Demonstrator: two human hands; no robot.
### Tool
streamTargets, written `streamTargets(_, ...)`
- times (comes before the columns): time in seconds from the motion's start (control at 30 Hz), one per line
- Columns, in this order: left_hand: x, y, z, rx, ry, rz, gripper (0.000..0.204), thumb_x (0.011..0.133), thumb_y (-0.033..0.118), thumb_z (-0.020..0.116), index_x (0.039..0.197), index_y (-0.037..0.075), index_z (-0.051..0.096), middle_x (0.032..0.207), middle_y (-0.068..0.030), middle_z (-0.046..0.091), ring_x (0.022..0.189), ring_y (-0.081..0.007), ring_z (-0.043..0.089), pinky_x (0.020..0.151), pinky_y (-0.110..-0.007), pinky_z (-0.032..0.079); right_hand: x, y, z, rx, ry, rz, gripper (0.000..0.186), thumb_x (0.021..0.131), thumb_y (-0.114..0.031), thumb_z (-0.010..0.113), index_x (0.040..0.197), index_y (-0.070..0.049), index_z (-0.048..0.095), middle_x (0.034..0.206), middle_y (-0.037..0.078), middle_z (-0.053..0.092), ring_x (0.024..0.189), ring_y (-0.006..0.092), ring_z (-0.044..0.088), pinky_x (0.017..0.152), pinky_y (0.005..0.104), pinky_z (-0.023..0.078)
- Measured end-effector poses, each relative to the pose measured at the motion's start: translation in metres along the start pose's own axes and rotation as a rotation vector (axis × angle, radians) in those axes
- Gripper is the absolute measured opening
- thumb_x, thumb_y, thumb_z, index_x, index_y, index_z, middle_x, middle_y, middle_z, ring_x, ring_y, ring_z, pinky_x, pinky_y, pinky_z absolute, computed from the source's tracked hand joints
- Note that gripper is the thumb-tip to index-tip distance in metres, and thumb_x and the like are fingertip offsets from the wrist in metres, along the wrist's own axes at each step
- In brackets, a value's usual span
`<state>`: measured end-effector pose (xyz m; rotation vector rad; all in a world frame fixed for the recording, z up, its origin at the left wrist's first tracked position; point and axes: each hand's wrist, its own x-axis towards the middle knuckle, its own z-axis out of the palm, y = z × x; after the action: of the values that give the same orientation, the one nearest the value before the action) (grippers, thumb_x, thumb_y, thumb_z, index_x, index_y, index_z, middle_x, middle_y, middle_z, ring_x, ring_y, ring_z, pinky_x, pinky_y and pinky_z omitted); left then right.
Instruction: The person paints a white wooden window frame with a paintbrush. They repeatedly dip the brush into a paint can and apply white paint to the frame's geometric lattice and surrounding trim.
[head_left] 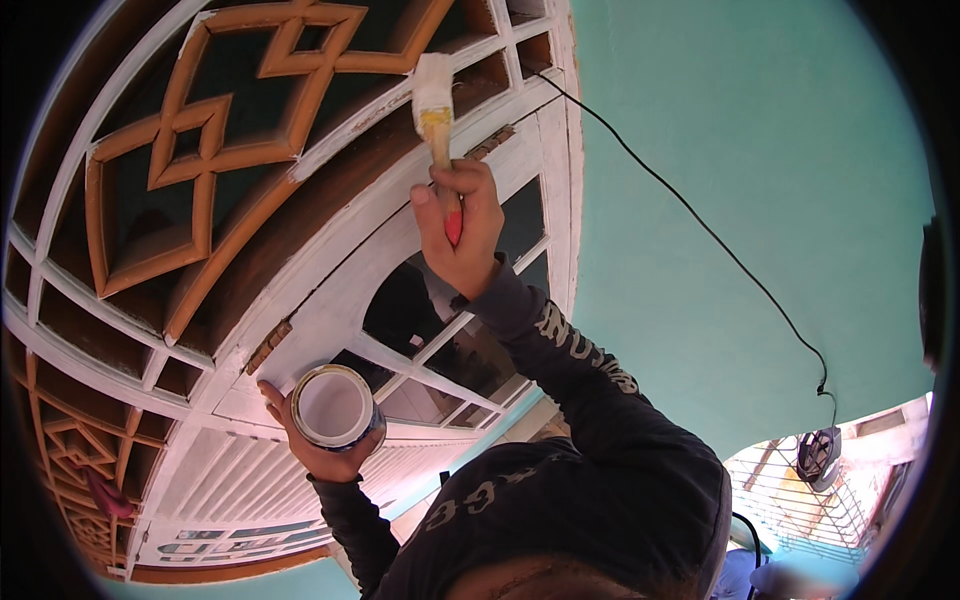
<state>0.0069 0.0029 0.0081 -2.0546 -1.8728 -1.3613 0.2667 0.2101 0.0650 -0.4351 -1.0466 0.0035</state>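
Against the white wooden door frame [350,255], the right hand [462,225] is clamped around the wooden handle of a flat paintbrush with white bristles [434,100]. Its bristles touch the white frame bar just below the brown lattice panel with diamond shapes [220,140]. Lower down, the left hand [318,440] grips a round metal can of white paint [335,405], held near the frame's lower bar. A thin black cable [700,225] runs across the turquoise wall [760,150].
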Motion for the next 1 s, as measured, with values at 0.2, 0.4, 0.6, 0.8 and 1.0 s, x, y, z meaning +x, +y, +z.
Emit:
streamTargets(0.2, 0.000, -0.003, 0.000, 0.093, -0.007, 0.034, 0.134, 0.045, 0.048, 0.093, 0.157, 0.003, 0.034, 0.144, -0.0218, 0.056, 0.148, -0.0432, 0.039, 0.126, -0.059, 0.005, 0.010, 0.028, -0.003, 0.073, 0.231, 0.083, 0.013, 0.105, -0.005, 0.055, 0.117, 0.000, 0.056, 0.106, 0.010, 0.061, 0.087, 0.0132, 0.059, 0.079, 0.0264, 0.049)
streamTargets(0.4, 0.003, -0.002, 0.003, 0.072, -0.013, 0.020, 0.141, 0.045, 0.045, 0.093, 0.161, 0.003, 0.025, 0.135, -0.0184, 0.064, 0.147, -0.0432, 0.041, 0.126, -0.060, 0.005, -0.009, 0.009, 0.002, 0.223, 0.104, 0.198, 0.014, 0.102, -0.006, 0.062, 0.113, 0.002, 0.059, 0.100, 0.013, 0.064, 0.087, 0.0165, 0.060, 0.080, 0.0288, 0.049)
streamTargets(0.6, 0.000, -0.002, -0.001, 0.061, -0.008, 0.017, 0.120, 0.042, 0.041, 0.093, 0.148, 0.006, 0.048, 0.158, -0.0307, 0.041, 0.154, -0.0453, 0.026, 0.126, -0.059, 0.006, 0.000, -0.015, -0.018, 0.189, 0.199, 0.244, 0.012, 0.107, -0.012, 0.054, 0.107, 0.000, 0.056, 0.098, 0.014, 0.068, 0.076, 0.0109, 0.059, 0.068, 0.0257, 0.048)
streamTargets(0.8, 0.004, 0.002, 0.002, 0.081, -0.013, 0.022, 0.112, 0.040, 0.040, 0.094, 0.140, 0.006, 0.055, 0.163, -0.0351, 0.027, 0.157, -0.0463, 0.018, 0.126, -0.058, 0.007, -0.025, -0.023, 0.006, 0.246, 0.076, 0.285, 0.009, 0.102, -0.006, 0.061, 0.108, 0.001, 0.059, 0.103, 0.013, 0.067, 0.081, 0.0112, 0.059, 0.071, 0.0249, 0.049)
streamTargets(1.0, 0.000, 0.002, 0.001, 0.022, -0.009, -0.020, 0.113, 0.041, 0.039, 0.095, 0.140, 0.005, 0.055, 0.164, -0.0350, 0.026, 0.157, -0.0457, 0.017, 0.126, -0.056, 0.005, -0.013, -0.034, -0.012, 0.282, 0.203, 0.338, 0.011, 0.100, -0.004, 0.064, 0.109, 0.002, 0.061, 0.105, 0.011, 0.065, 0.084, 0.0122, 0.060, 0.075, 0.0256, 0.049)
